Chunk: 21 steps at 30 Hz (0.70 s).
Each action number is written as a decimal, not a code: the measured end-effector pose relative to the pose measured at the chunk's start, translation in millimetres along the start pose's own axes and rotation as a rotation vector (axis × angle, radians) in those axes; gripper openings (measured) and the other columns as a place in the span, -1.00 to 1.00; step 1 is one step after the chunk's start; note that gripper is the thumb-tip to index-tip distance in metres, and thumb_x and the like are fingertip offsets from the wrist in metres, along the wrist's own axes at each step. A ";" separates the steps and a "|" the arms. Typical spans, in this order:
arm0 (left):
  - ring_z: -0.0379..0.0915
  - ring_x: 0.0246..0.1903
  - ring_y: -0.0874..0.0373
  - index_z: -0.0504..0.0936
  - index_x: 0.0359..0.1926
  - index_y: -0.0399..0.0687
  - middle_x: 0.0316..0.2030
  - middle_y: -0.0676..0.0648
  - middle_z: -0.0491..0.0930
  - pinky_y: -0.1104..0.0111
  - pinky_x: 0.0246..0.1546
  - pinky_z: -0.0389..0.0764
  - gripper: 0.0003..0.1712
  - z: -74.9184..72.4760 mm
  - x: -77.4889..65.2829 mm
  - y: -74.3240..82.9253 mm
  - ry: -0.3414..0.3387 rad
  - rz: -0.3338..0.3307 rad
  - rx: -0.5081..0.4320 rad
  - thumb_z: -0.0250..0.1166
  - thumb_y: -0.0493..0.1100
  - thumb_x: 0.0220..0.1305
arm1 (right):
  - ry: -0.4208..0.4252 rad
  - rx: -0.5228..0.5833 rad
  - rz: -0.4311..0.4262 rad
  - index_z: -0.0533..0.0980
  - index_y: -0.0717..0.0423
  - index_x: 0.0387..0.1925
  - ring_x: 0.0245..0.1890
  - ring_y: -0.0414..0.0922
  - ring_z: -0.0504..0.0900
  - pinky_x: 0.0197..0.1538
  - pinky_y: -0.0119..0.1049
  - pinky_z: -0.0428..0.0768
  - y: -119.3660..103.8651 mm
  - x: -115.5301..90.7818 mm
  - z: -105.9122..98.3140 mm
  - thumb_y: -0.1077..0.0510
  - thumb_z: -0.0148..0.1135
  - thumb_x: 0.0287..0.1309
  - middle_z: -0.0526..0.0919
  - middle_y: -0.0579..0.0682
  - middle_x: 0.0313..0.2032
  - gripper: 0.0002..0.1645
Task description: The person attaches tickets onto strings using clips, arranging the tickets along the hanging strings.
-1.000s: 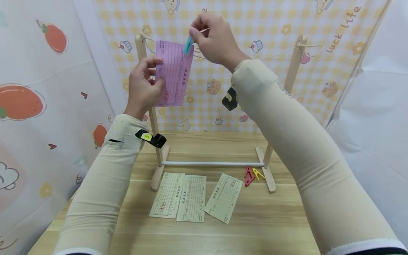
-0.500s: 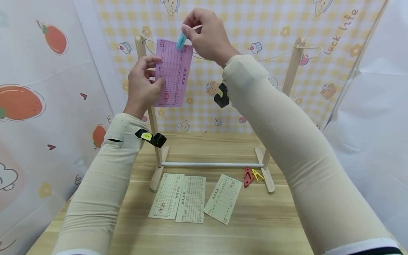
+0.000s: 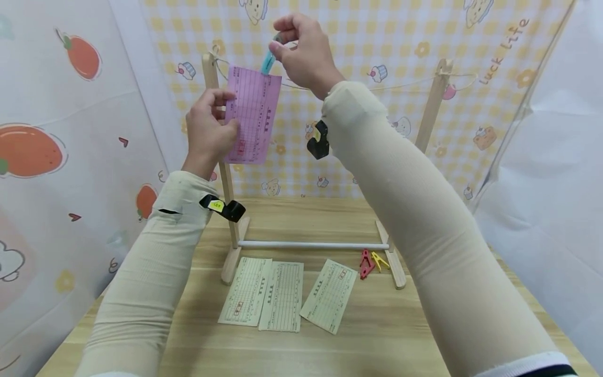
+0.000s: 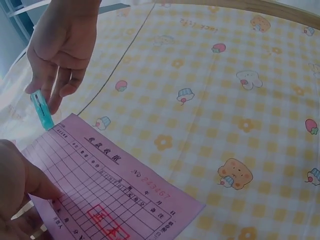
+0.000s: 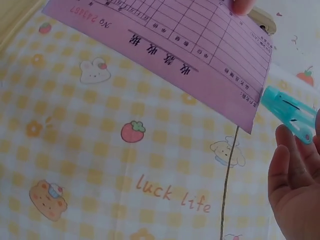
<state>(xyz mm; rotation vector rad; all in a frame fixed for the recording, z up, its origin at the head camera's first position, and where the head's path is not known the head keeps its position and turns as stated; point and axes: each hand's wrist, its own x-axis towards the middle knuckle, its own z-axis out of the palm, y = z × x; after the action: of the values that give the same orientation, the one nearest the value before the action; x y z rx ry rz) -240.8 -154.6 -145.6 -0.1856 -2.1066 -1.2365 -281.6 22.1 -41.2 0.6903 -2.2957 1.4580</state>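
Head view | left hand (image 3: pixel 211 128) grips the pink slip (image 3: pixel 254 118) by its left side | right hand (image 3: pixel 307 55) pinches a teal clip (image 3: pixel 268 63), tip right at the slip's top edge | string (image 5: pixel 228 175) runs behind the slip | three green slips (image 3: pixel 281 297) lie below it

We face a yellow-and-white checked, cartoon-printed backdrop (image 3: pixel 400 36) behind a pale wood-grain surface (image 3: pixel 377 335), with white fruit-printed sheeting (image 3: pixel 103 131) at left.

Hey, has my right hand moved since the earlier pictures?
Yes: in the head view, your right hand, pinching the turquoise clothespin, has shifted left, closer to the left wooden post.
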 end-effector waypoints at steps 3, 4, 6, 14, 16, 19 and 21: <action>0.43 -0.25 0.18 0.52 0.12 -0.12 -0.04 -0.06 0.54 0.39 -0.24 0.52 -0.50 0.4 -0.7 -0.1 0.012 -0.009 0.019 0.16 -0.45 0.12 | 0.024 0.069 0.052 0.43 0.05 0.12 -0.14 -0.21 0.53 -0.09 -0.46 0.48 -0.7 0.9 1.9 0.21 0.21 0.27 0.52 -0.08 -0.08 -0.61; 0.43 -0.25 0.18 0.52 0.12 -0.11 -0.04 -0.06 0.55 0.39 -0.24 0.52 -0.50 0.4 -0.6 -0.3 0.014 -0.009 0.021 0.16 -0.45 0.12 | 0.035 0.089 0.062 0.44 0.05 0.10 -0.16 -0.22 0.54 -0.10 -0.44 0.49 -1.2 1.2 2.6 0.22 0.21 0.26 0.52 -0.08 -0.10 -0.62; 0.43 -0.25 0.19 0.53 0.12 -0.11 -0.04 -0.05 0.55 0.40 -0.25 0.51 -0.50 -0.7 -0.4 -1.2 0.015 -0.008 0.024 0.15 -0.45 0.12 | 0.060 0.125 0.073 0.45 0.05 0.05 -0.19 -0.21 0.55 -0.12 -0.44 0.49 -2.4 2.6 4.6 0.24 0.21 0.26 0.52 -0.09 -0.13 -0.67; 0.40 -0.31 0.23 0.54 0.09 -0.13 -0.10 -0.05 0.54 0.42 -0.29 0.48 -0.51 -5.7 -2.4 -9.2 0.042 -0.002 0.024 0.16 -0.45 0.11 | 0.155 0.145 -0.024 0.38 0.09 -0.34 -0.26 -0.23 0.52 -0.15 -0.48 0.47 1.1 8.3 23.9 0.30 0.25 0.21 0.45 -0.08 -0.35 -0.82; 0.39 -0.31 0.23 0.54 0.10 -0.13 -0.10 -0.04 0.54 0.42 -0.28 0.47 -0.52 -6.0 -3.3 -10.2 0.041 -0.003 0.020 0.17 -0.45 0.12 | 0.170 0.123 -0.055 0.35 0.09 -0.41 -0.30 -0.22 0.50 -0.18 -0.46 0.45 3.3 8.8 27.1 0.31 0.25 0.21 0.45 -0.07 -0.38 -0.78; 0.40 -0.30 0.22 0.54 0.10 -0.12 -0.11 -0.04 0.54 0.42 -0.27 0.48 -0.52 -5.8 -4.0 -10.5 0.038 0.000 0.017 0.17 -0.45 0.12 | 0.177 0.098 -0.075 0.33 0.08 -0.44 -0.32 -0.22 0.49 -0.20 -0.45 0.45 5.1 9.5 28.8 0.32 0.25 0.21 0.46 -0.08 -0.39 -0.74; 0.41 -0.29 0.22 0.54 0.10 -0.11 -0.11 -0.04 0.54 0.42 -0.27 0.49 -0.52 -6.1 -4.0 -10.5 0.035 0.000 0.019 0.17 -0.45 0.13 | 0.173 0.085 -0.078 0.32 0.07 -0.45 -0.32 -0.22 0.49 -0.20 -0.45 0.45 5.6 9.8 29.1 0.32 0.24 0.21 0.46 -0.08 -0.39 -0.74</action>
<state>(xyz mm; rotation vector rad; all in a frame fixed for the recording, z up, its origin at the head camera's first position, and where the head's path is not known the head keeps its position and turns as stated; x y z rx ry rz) -239.4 -164.4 -153.6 -0.1546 -2.0873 -1.2107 -293.5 -4.5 -52.5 0.6431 -2.0653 1.5236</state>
